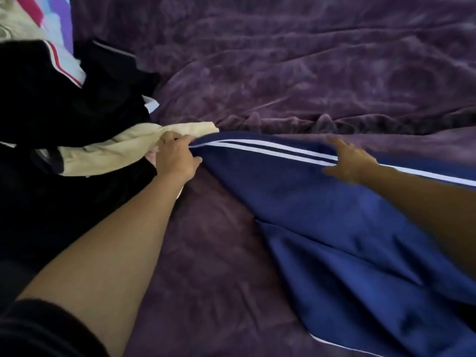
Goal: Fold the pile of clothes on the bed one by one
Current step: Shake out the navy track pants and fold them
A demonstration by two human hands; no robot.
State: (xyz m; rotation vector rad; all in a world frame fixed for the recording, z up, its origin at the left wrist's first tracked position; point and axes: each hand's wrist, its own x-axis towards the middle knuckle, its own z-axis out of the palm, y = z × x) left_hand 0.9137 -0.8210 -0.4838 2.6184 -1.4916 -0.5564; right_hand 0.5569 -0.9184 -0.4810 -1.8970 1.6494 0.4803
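- Blanket (pixel 283 60): mottled purple.
- Trousers (pixel 334 215): navy blue with two white side stripes.
- Cloth (pixel 108 155): plain beige.
- Pile (pixel 51 99): black, one piece trimmed red and white.
- Sleeve (pixel 38 331): black.

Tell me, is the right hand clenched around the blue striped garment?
No, the right hand rests on the blue garment with its fingers straight and spread, not curled round the cloth.

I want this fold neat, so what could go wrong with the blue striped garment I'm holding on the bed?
The left hand grips the blue garment right beside the beige garment and may drag it along. Wrinkles below the right hand could get folded in.
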